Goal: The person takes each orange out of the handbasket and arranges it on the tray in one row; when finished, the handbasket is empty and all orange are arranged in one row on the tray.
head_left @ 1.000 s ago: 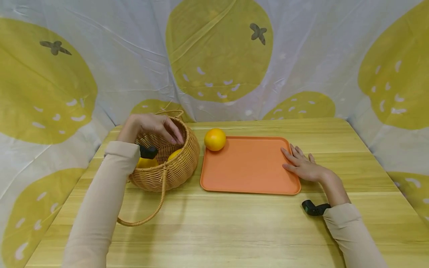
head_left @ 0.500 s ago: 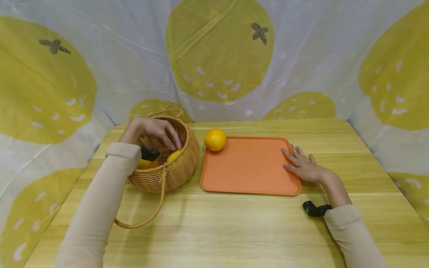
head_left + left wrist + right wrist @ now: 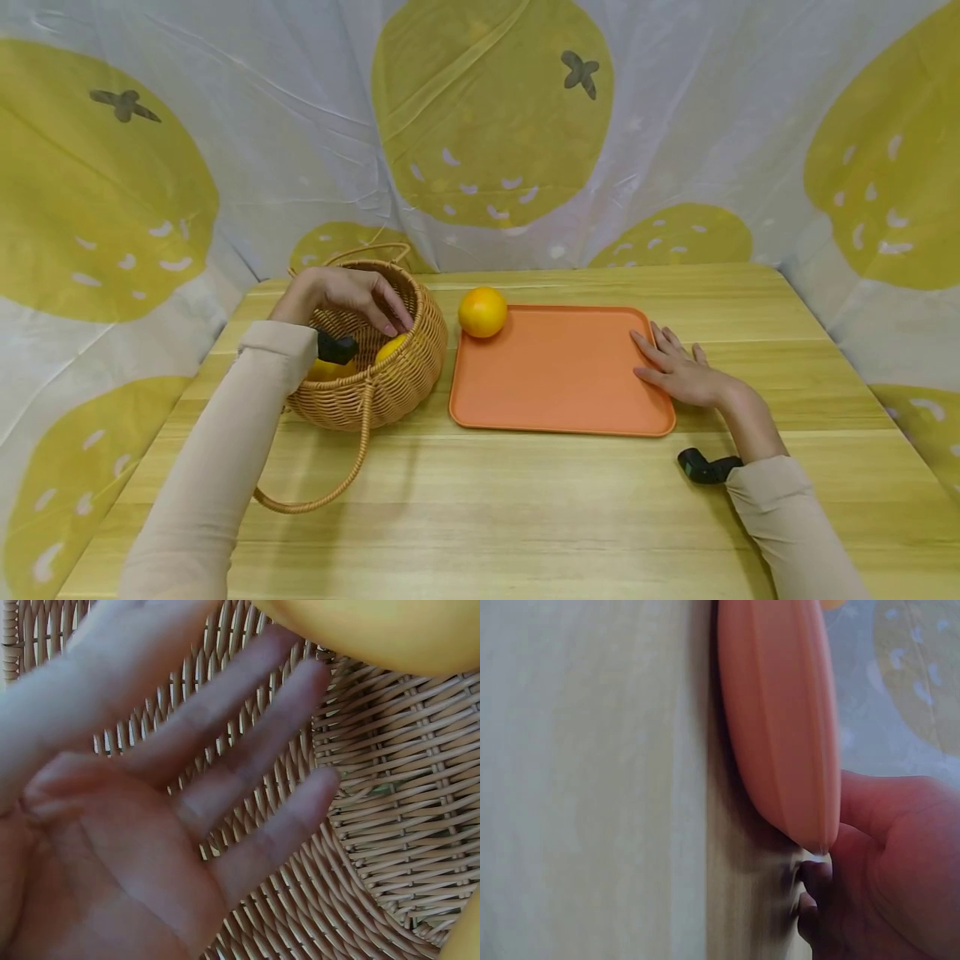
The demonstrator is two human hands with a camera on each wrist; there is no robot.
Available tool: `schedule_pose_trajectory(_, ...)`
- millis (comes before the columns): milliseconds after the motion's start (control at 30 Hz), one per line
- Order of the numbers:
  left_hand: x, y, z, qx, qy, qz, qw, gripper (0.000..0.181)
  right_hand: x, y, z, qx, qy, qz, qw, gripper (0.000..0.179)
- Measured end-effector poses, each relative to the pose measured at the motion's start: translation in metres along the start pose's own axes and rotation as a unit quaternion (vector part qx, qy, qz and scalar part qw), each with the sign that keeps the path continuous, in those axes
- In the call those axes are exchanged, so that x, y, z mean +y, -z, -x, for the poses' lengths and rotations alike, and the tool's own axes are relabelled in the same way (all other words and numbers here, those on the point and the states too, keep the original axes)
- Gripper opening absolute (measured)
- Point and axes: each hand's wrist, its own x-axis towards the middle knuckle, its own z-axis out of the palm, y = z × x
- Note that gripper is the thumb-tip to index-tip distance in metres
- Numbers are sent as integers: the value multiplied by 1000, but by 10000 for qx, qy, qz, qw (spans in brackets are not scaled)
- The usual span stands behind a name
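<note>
So the left hand [image 3: 351, 290] is down inside a round, tan woven wicker basket [image 3: 411, 383], reaching over the rim from the left. Its grip is loose and spread: the left wrist view has three fingers stretched out with gaps between them, right beside a smooth, round yellow-orange fruit [image 3: 382, 634]. Can't really tell if any fingertip is touching it, but nothing's wrapped around it. In the head view that fruit sits low against the basket's right-hand wall, just under the fingertips, and a second round yellow fruit [image 3: 330, 370] lies in the left part, half hidden behind a small black device [image 3: 336, 348] on the wrist.

The right hand [image 3: 684, 377] is over at the right edge of a flat, rectangular orange tray [image 3: 562, 375]. That grip is spread too, thumb side lying over the rim, other fingers reaching past it. The tray is flat on the pale wooden surface [image 3: 525, 508], just right of the basket.

A third fruit, a shiny round orange one [image 3: 482, 312], sits at the tray's far left corner. The basket's curved wicker handle [image 3: 365, 433] hangs down toward the near side. Both arms wear beige sleeves [image 3: 217, 475], and behind it all is a whitish curtain [image 3: 675, 125] printed with huge yellow fruits.
</note>
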Motion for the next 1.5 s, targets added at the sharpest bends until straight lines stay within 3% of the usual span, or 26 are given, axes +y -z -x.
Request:
schedule_pose_trajectory(167,-4,-3,-1,-121,150,182,9996,36,4,-3,-3,5,-6,67,10000,79)
schedule_pose_trajectory(333,-6,-4,2,11,287,230,9993,17,21,-7,-10,-15,-93,279,9996,91)
schedule_pose_trajectory(500,-5,-5,2,-44,309,-54,9995,7,31,-8,-14,-17,-207,410,9989,101)
schedule_pose_trajectory(733,-3,-4,1,-129,350,-395,9985,12,30,-6,-12,4,-173,390,9991,91)
schedule_pose_trajectory(867,-4,-2,1,-190,102,-227,9995,8,17,-5,-7,-24,-227,403,9989,86)
schedule_pose_trajectory(967,-4,0,1,-307,-35,116,9995,18,3,-2,-2,-71,-230,289,9993,80)
schedule_pose_trajectory(1133,-3,1,4,-517,121,464,9975,25,-12,1,1,-160,-312,355,9988,75)
schedule_pose_trajectory(1300,-1,0,8,-657,242,679,9952,23,-9,2,0,-130,-245,292,9992,76)
schedule_pose_trajectory(1500,-1,0,10,-405,375,632,9965,17,5,-2,-2,8,-96,238,9997,77)
